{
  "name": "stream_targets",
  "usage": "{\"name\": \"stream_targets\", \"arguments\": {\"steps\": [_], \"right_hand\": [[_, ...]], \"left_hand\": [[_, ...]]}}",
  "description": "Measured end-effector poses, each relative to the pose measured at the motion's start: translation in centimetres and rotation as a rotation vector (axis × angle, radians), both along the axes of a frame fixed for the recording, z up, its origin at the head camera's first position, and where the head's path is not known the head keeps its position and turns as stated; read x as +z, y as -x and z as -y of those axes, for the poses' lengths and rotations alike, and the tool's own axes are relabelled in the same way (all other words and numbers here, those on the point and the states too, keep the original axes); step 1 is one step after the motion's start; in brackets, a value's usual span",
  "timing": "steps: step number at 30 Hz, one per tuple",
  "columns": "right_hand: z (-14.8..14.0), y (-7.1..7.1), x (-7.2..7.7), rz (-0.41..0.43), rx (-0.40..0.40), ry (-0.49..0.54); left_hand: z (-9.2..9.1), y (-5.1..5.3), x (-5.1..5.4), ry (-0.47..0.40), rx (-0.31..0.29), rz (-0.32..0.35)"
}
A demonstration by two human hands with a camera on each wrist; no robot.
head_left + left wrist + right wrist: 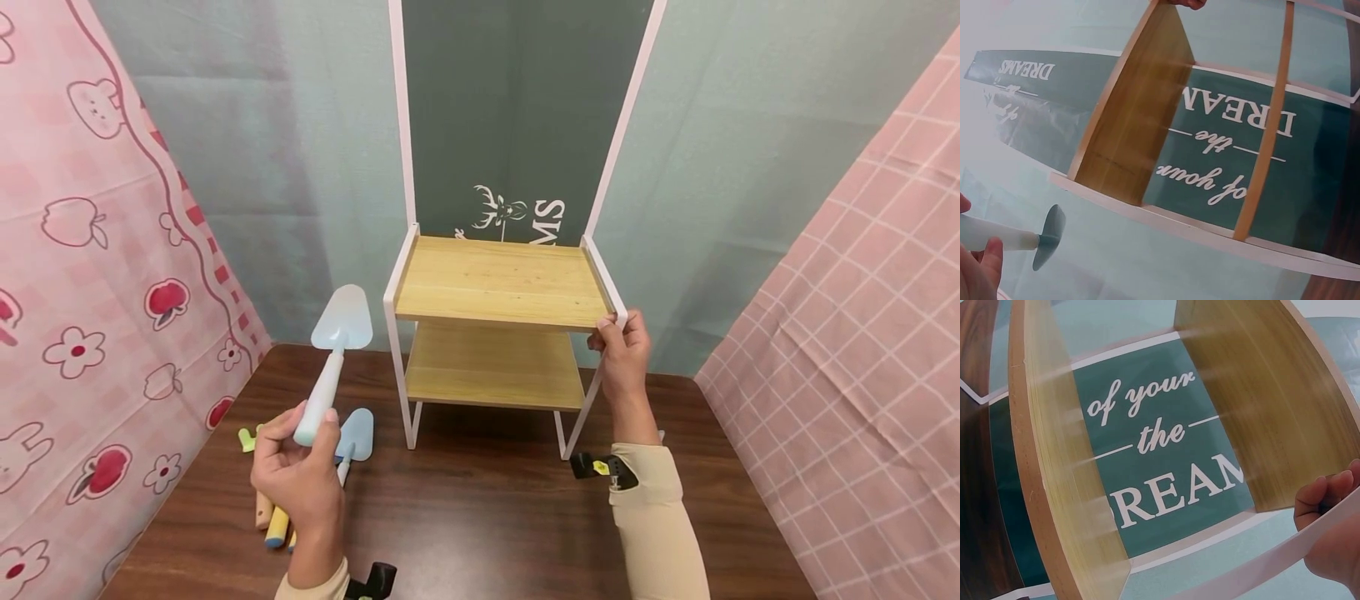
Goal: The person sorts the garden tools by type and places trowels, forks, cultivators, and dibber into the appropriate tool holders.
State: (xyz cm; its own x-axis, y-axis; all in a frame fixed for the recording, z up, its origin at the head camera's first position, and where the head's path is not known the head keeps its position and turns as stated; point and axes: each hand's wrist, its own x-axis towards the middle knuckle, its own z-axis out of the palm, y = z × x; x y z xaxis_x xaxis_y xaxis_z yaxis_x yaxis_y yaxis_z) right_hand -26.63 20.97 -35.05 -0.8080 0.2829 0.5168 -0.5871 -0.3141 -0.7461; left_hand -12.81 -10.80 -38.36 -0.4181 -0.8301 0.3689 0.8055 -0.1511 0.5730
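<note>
In the head view my left hand (303, 475) pinches the handle of a pale blue trowel (342, 321), held blade up to the left of a two-tier wooden shelf (495, 283) with a white frame. The same trowel (1050, 237) shows in the left wrist view, beside the shelf's frame, with fingers on its handle. My right hand (626, 354) grips the shelf's front right corner. From the right wrist view, curled fingers of my right hand (1332, 525) lie around the white frame (1272, 559). Both shelf boards carry nothing.
Behind my left hand on the dark wooden table (465, 517) lie a second blue trowel (357, 433), a green piece (246, 440), a yellow handle (277, 527) and a light wooden handle (263, 510). Patterned pink cloth (97, 292) hangs left, checked pink cloth (847, 350) right.
</note>
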Motion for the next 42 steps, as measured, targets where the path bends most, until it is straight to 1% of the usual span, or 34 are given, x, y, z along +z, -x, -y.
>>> {"name": "stream_targets", "arguments": {"steps": [6, 15, 21, 26, 29, 36, 42], "right_hand": [[-0.1, 0.1, 0.0, -0.004, 0.008, 0.005], [-0.1, 0.3, 0.2, -0.007, 0.028, -0.005], [-0.1, 0.3, 0.3, 0.003, 0.032, -0.011], [0.0, 0.3, 0.2, 0.011, 0.028, -0.016], [-0.1, 0.4, 0.1, 0.011, 0.022, -0.022], [-0.3, 0.5, 0.0, -0.001, 0.031, -0.039], [-0.6, 0.6, -0.2, 0.001, 0.036, -0.027]], "left_hand": [[-0.1, 0.2, 0.7, 0.018, 0.003, 0.002], [-0.4, 0.6, 2.3, 0.032, -0.005, -0.002], [-0.8, 1.1, 3.4, 0.029, -0.013, -0.043], [-1.2, 1.4, 4.1, 0.043, -0.020, -0.065], [-1.6, 1.7, 4.3, 0.053, -0.032, -0.072], [-2.4, 2.6, 4.2, 0.105, -0.025, -0.071], [-3.2, 3.1, 4.0, 0.111, -0.058, -0.078]]}}
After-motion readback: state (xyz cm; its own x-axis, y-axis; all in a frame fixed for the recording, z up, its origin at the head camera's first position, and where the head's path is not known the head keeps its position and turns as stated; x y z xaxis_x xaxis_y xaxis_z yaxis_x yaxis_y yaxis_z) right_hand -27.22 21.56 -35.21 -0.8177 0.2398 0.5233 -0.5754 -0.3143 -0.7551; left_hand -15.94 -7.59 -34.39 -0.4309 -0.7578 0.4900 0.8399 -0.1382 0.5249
